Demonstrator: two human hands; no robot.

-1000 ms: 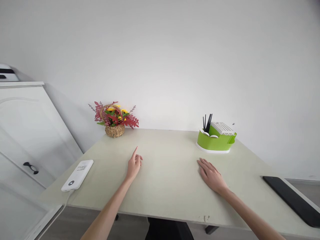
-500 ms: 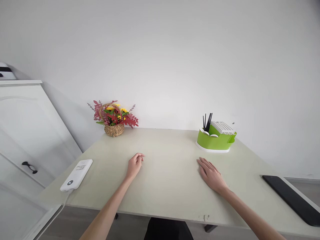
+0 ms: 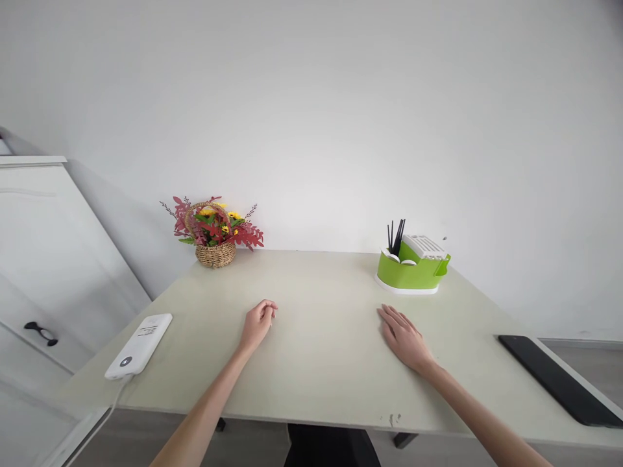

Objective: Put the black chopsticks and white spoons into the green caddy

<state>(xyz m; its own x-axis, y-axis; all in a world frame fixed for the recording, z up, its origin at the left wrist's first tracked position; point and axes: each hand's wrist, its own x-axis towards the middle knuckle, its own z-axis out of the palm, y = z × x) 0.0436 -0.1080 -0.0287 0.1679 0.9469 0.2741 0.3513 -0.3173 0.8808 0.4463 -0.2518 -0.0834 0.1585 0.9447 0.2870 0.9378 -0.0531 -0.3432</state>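
- Our left hand (image 3: pixel 257 325) is curled together, seemingly at rest.
- Our right hand (image 3: pixel 403 336) lies flat on the table (image 3: pixel 321 350), perhaps for support.
- Caddy (image 3: pixel 409 275) stands beyond, likely within reach.

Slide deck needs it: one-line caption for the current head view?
Left hand loosely curled, right hand flat on a pale table; flower basket and green caddy beyond.

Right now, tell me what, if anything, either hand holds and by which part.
Nothing visibly held: the left hand is curled, no object showing; the right hand lies palm down on the table.
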